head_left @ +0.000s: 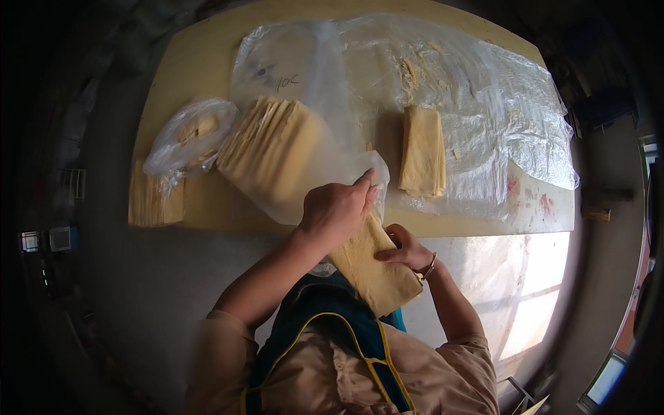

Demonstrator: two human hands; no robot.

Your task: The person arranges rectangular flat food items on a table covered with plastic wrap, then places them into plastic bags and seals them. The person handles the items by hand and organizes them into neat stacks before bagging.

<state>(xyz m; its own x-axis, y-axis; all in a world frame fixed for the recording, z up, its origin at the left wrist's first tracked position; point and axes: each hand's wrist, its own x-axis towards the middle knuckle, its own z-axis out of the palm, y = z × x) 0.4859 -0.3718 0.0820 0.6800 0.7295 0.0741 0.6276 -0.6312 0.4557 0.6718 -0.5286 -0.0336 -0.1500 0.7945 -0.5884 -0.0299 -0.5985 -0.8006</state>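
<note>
The left hand (339, 211) has its fingers pinching the rim of a cloudy plastic bag (339, 159). From it, at five o'clock, a folded yellow sheet (360, 266) slants down past the counter (187, 66) edge; the right hand (409, 252), at four o'clock, grips its side between thumb and fingers. Inside the bag, toward ten, sits a yellow stack (270, 145). Another folded bundle (422, 149) lies at two o'clock on plastic film (477, 131).
</note>
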